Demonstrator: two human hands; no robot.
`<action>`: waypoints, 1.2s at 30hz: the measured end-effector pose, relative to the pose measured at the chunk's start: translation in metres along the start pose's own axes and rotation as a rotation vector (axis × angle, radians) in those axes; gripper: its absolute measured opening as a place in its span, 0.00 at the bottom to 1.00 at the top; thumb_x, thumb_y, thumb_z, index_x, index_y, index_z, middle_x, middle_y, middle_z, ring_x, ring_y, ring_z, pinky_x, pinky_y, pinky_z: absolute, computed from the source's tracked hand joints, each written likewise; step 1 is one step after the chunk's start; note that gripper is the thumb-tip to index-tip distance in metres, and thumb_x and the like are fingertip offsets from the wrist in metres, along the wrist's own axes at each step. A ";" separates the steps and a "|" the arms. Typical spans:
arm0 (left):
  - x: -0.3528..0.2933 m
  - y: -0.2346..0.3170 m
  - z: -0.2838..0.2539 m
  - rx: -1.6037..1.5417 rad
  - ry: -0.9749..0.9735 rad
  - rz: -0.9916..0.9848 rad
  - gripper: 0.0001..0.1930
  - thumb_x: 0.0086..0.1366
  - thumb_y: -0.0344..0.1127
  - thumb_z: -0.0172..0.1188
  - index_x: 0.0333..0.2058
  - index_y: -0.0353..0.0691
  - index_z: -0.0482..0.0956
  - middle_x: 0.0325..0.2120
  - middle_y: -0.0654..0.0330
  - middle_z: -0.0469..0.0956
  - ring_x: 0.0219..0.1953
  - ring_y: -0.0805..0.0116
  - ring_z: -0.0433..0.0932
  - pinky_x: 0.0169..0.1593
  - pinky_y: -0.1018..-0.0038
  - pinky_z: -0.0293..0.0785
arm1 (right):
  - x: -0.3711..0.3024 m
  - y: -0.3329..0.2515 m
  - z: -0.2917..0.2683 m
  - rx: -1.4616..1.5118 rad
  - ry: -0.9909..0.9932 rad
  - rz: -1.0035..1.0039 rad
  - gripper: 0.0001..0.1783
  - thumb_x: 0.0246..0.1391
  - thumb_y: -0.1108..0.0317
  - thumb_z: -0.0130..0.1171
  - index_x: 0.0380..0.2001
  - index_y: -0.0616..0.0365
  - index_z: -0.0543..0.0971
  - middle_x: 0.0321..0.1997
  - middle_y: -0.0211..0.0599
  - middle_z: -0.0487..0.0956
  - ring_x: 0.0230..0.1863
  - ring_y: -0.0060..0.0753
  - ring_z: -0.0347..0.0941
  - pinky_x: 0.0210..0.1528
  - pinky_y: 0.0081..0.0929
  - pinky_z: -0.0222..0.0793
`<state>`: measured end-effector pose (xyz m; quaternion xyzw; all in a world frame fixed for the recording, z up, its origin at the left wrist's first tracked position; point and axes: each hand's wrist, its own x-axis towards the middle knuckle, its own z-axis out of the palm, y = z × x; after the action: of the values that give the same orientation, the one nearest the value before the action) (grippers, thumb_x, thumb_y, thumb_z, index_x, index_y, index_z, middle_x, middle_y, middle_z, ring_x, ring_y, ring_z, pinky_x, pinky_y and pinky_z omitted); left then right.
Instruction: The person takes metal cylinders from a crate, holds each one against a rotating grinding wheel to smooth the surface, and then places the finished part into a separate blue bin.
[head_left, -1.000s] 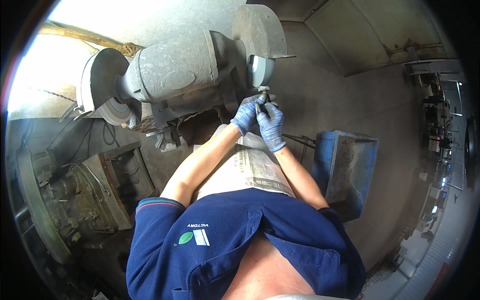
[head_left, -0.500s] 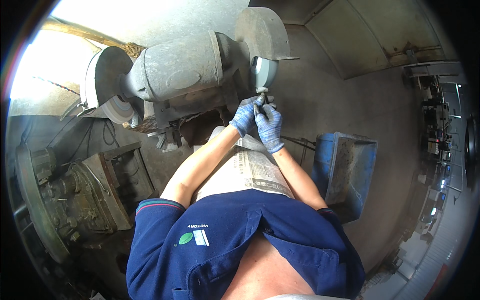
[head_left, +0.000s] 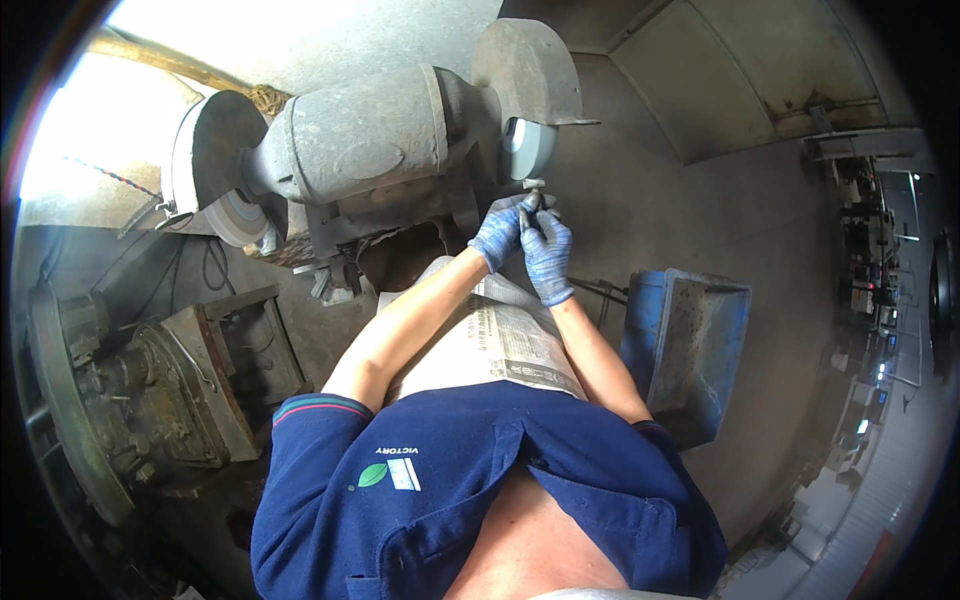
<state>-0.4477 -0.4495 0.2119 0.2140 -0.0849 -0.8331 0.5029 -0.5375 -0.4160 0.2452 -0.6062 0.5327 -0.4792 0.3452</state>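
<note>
My left hand point(head_left: 500, 232) and my right hand point(head_left: 546, 258), both in blue-and-white gloves with dark fingertips, are close together below the right wheel of a bench grinder point(head_left: 365, 130). Pinched between their fingers is a small metal part point(head_left: 534, 185), pale and short at its upper end. Its lower end is hidden by the fingertips. The pale grinding wheel point(head_left: 530, 150) shows under its rounded guard point(head_left: 528, 72); the part sits just beneath the wheel's lower edge, with a slight gap visible.
A second wheel point(head_left: 236, 218) is on the grinder's left end. To the right stands a blue plastic bin point(head_left: 690, 350). Greasy machinery point(head_left: 160, 390) fills the lower left. Newspaper point(head_left: 500, 335) covers my lap. A panelled wall point(head_left: 740, 80) rises at the upper right.
Both hands have shifted slightly right, and the metal part has moved right and a little down, away from the wheel's lower edge. My grip looks the same.
</note>
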 end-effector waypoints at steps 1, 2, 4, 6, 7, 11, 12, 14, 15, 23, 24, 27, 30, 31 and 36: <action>0.001 0.000 0.001 -0.009 0.017 -0.005 0.15 0.64 0.35 0.52 0.40 0.25 0.73 0.30 0.50 0.77 0.31 0.62 0.77 0.39 0.71 0.75 | 0.000 0.001 0.000 0.001 0.000 -0.011 0.09 0.50 0.68 0.58 0.25 0.64 0.75 0.20 0.34 0.74 0.23 0.19 0.63 0.27 0.24 0.63; 0.001 0.000 0.001 -0.008 0.019 -0.004 0.15 0.64 0.35 0.52 0.40 0.25 0.73 0.30 0.50 0.77 0.31 0.62 0.77 0.39 0.71 0.75 | 0.000 0.003 -0.001 0.009 -0.001 -0.003 0.09 0.50 0.68 0.58 0.25 0.64 0.75 0.19 0.33 0.73 0.23 0.18 0.63 0.27 0.24 0.63; 0.001 0.000 0.002 -0.005 0.023 -0.001 0.15 0.64 0.35 0.52 0.40 0.25 0.73 0.30 0.50 0.77 0.31 0.63 0.77 0.39 0.72 0.75 | 0.000 0.004 0.000 0.023 -0.004 0.012 0.09 0.51 0.68 0.58 0.24 0.64 0.75 0.19 0.33 0.73 0.23 0.18 0.62 0.26 0.24 0.63; -0.001 0.001 0.003 0.008 0.031 0.001 0.15 0.64 0.35 0.53 0.40 0.25 0.73 0.30 0.50 0.77 0.31 0.63 0.77 0.39 0.72 0.75 | 0.000 -0.002 0.002 0.034 -0.002 0.013 0.09 0.51 0.68 0.57 0.24 0.64 0.75 0.18 0.32 0.72 0.23 0.18 0.62 0.26 0.24 0.62; -0.003 0.002 0.004 0.015 0.036 0.002 0.15 0.64 0.35 0.53 0.40 0.25 0.73 0.30 0.50 0.77 0.31 0.63 0.77 0.39 0.72 0.75 | 0.000 -0.005 0.003 0.039 0.000 0.014 0.09 0.51 0.68 0.57 0.23 0.64 0.75 0.18 0.32 0.72 0.23 0.17 0.62 0.26 0.24 0.62; -0.010 0.007 0.006 0.021 0.018 0.016 0.15 0.64 0.35 0.52 0.40 0.25 0.73 0.29 0.50 0.77 0.31 0.64 0.77 0.38 0.72 0.75 | -0.003 -0.004 0.006 0.053 -0.013 -0.003 0.09 0.51 0.68 0.58 0.23 0.63 0.75 0.17 0.31 0.71 0.23 0.17 0.61 0.26 0.23 0.62; -0.012 0.008 0.005 0.021 0.015 0.020 0.15 0.64 0.35 0.52 0.40 0.25 0.73 0.29 0.50 0.77 0.31 0.64 0.77 0.39 0.72 0.75 | -0.003 -0.006 0.007 0.040 -0.020 0.003 0.09 0.51 0.68 0.58 0.23 0.63 0.75 0.17 0.31 0.71 0.23 0.17 0.61 0.26 0.23 0.62; -0.015 0.010 0.003 0.017 0.020 0.028 0.15 0.64 0.35 0.52 0.40 0.26 0.73 0.29 0.51 0.77 0.31 0.64 0.77 0.38 0.73 0.75 | -0.005 -0.008 0.009 0.016 -0.027 0.008 0.09 0.51 0.68 0.58 0.23 0.63 0.75 0.17 0.31 0.71 0.23 0.17 0.61 0.26 0.23 0.62; -0.015 0.010 0.001 0.013 0.028 0.031 0.14 0.64 0.35 0.52 0.40 0.26 0.73 0.29 0.51 0.77 0.30 0.64 0.77 0.38 0.73 0.75 | -0.006 -0.008 0.011 0.005 -0.026 0.006 0.09 0.51 0.68 0.58 0.23 0.64 0.75 0.18 0.32 0.72 0.23 0.17 0.61 0.26 0.23 0.62; -0.040 0.022 -0.021 0.017 -0.042 0.021 0.16 0.65 0.38 0.50 0.44 0.30 0.71 0.35 0.52 0.77 0.37 0.63 0.77 0.44 0.71 0.75 | -0.021 -0.009 0.032 0.187 -0.065 0.022 0.06 0.50 0.72 0.57 0.25 0.64 0.76 0.20 0.31 0.74 0.24 0.17 0.65 0.30 0.22 0.65; -0.054 0.028 -0.017 0.013 0.008 0.043 0.16 0.65 0.38 0.50 0.44 0.30 0.71 0.36 0.53 0.77 0.38 0.63 0.77 0.45 0.70 0.75 | -0.026 -0.013 0.037 0.204 -0.098 0.052 0.05 0.49 0.73 0.57 0.25 0.64 0.76 0.21 0.30 0.74 0.25 0.17 0.65 0.31 0.21 0.65; -0.088 0.033 -0.030 -0.031 0.080 0.101 0.16 0.65 0.38 0.51 0.46 0.33 0.70 0.39 0.56 0.76 0.40 0.64 0.76 0.48 0.69 0.74 | -0.041 -0.022 0.052 0.304 -0.253 0.143 0.04 0.49 0.74 0.58 0.27 0.64 0.75 0.25 0.25 0.72 0.28 0.15 0.66 0.33 0.19 0.65; -0.123 0.040 -0.034 -0.028 0.175 0.076 0.15 0.63 0.38 0.54 0.43 0.33 0.74 0.35 0.58 0.77 0.39 0.68 0.76 0.46 0.73 0.72 | -0.051 -0.047 0.061 0.241 -0.489 0.167 0.03 0.51 0.75 0.56 0.28 0.63 0.74 0.25 0.23 0.70 0.29 0.15 0.65 0.32 0.18 0.64; -0.136 0.043 -0.045 0.070 0.171 0.085 0.15 0.62 0.38 0.55 0.42 0.33 0.75 0.33 0.59 0.78 0.39 0.70 0.76 0.45 0.74 0.72 | -0.056 -0.058 0.066 0.338 -0.554 0.256 0.03 0.51 0.75 0.56 0.27 0.63 0.74 0.25 0.22 0.70 0.29 0.16 0.65 0.31 0.19 0.65; -0.205 0.050 -0.081 0.003 0.421 0.327 0.18 0.63 0.44 0.55 0.41 0.33 0.74 0.31 0.58 0.77 0.35 0.69 0.76 0.41 0.72 0.73 | -0.054 -0.044 0.085 0.066 -0.993 0.011 0.10 0.55 0.68 0.54 0.34 0.65 0.77 0.29 0.31 0.76 0.27 0.15 0.68 0.29 0.15 0.67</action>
<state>-0.2896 -0.2883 0.2133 0.3669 -0.0131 -0.6778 0.6370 -0.4418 -0.3624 0.2492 -0.7471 0.2917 -0.1475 0.5788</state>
